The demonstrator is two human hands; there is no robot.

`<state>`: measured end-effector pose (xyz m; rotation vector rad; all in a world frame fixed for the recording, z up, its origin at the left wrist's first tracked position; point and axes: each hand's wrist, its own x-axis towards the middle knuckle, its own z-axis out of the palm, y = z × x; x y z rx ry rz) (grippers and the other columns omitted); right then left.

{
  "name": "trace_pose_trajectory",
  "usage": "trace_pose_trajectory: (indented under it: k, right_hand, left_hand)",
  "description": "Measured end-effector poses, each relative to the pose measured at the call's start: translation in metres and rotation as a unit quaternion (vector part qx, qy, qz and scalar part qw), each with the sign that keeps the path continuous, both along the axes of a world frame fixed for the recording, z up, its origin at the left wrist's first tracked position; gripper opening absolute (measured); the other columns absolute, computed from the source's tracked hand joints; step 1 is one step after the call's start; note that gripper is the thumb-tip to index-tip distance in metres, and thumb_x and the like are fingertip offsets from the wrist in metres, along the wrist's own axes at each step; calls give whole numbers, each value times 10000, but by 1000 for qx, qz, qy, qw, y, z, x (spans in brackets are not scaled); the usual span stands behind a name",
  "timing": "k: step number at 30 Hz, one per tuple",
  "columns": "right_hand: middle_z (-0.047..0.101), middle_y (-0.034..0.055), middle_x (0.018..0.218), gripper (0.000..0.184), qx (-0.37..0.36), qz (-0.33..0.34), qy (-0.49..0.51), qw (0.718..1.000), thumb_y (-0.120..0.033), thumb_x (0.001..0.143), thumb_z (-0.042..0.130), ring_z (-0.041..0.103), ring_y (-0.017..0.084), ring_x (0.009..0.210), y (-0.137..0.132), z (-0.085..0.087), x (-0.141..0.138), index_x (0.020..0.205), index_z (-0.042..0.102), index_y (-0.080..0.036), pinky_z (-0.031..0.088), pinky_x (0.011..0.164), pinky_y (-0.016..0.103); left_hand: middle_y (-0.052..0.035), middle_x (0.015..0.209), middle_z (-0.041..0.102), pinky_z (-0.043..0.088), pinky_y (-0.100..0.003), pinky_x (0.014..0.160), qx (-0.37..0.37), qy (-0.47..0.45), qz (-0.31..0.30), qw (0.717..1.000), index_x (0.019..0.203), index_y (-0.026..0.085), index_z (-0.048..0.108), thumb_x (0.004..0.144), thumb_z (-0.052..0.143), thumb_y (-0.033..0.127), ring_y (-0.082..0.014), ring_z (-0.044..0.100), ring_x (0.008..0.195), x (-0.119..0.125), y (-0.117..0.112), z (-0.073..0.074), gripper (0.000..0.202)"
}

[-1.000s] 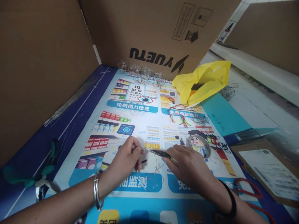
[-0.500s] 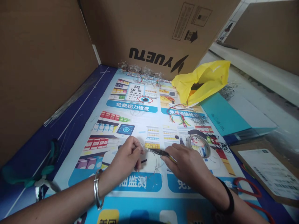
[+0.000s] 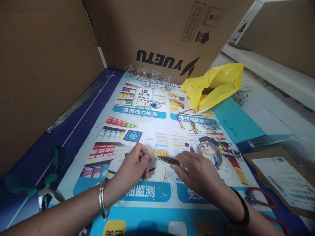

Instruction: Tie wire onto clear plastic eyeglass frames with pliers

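My left hand (image 3: 134,165) is pinched on a thin silver wire (image 3: 152,158) just above the printed poster (image 3: 137,131) that covers the table. My right hand (image 3: 199,173) grips small pliers (image 3: 169,160) with yellow handles, and their dark tip meets the wire at my left fingertips. Loose bits of bent wire (image 3: 159,186) lie on the poster below both hands. A silver bangle sits on my left wrist, a black band on my right.
A yellow plastic bag (image 3: 214,85) lies at the back right, with coloured wires (image 3: 189,121) in front of it. A tape roll (image 3: 211,152) sits right of my hands. Cardboard walls (image 3: 159,32) stand behind and to the left. A wire pile (image 3: 150,77) lies by the box.
The pliers' tip has stayed at the wire by my left fingertips; both hands shift only slightly.
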<state>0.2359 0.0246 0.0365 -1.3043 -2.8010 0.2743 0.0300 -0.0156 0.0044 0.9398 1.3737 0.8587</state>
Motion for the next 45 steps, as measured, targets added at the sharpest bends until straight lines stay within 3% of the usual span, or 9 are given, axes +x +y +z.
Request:
trace_pose_trajectory:
  k: [7, 10, 14, 24, 31, 39, 45]
  right_hand:
    - [588, 32, 725, 227, 2, -6, -12, 1000, -348, 878, 434, 530, 157, 677, 0, 3, -1, 780, 560, -185, 260, 562, 266]
    - [583, 30, 710, 232, 18, 2, -8, 1000, -338, 879, 434, 524, 148, 662, -1, 4, -1, 761, 558, -182, 259, 565, 266]
    - [580, 32, 706, 245, 25, 6, -11, 1000, -353, 881, 432, 522, 152, 665, -3, 3, -1, 750, 552, -184, 253, 567, 265]
    - [585, 42, 730, 250, -6, 14, -4, 1000, -362, 890, 424, 527, 164, 683, -4, 3, -3, 796, 568, -180, 277, 579, 268]
    - [589, 48, 737, 266, -13, 17, -1, 1000, -354, 897, 408, 528, 160, 689, -4, 2, -5, 802, 577, -172, 287, 590, 267]
    - [590, 42, 763, 246, -36, 10, 7, 999, -361, 892, 418, 530, 172, 705, -3, -2, -6, 813, 572, -187, 286, 595, 272]
    - [590, 47, 761, 254, -35, 10, 18, 999, -369, 891, 421, 531, 173, 716, -4, -6, -7, 808, 568, -180, 297, 607, 272]
  left_hand:
    - [34, 686, 562, 389, -218, 459, -17, -48, -43, 998, 939, 218, 424, 832, 478, 310, -94, 539, 467, -6, 8, 9, 151]
    - [33, 667, 560, 397, -224, 484, -21, -53, -77, 995, 977, 215, 471, 817, 500, 315, -105, 545, 502, -8, 10, 14, 191]
    - [33, 595, 549, 397, -232, 500, -25, -35, -105, 993, 861, 197, 507, 768, 572, 327, -116, 530, 524, -9, 10, 19, 172]
    - [35, 576, 591, 343, -205, 477, -5, -28, -68, 997, 733, 195, 439, 735, 593, 226, -98, 520, 520, -2, 10, 11, 157]
    - [91, 530, 511, 260, -182, 416, -9, -45, -75, 996, 770, 201, 416, 767, 555, 195, -51, 445, 403, -2, 7, 11, 139]
    - [79, 618, 521, 291, -169, 383, 6, -42, -92, 995, 805, 198, 419, 781, 571, 225, -34, 426, 391, -6, 7, 7, 156]
    - [77, 618, 482, 338, -150, 339, -8, -26, -67, 997, 794, 204, 416, 749, 612, 250, -53, 434, 434, -4, 9, 6, 207]
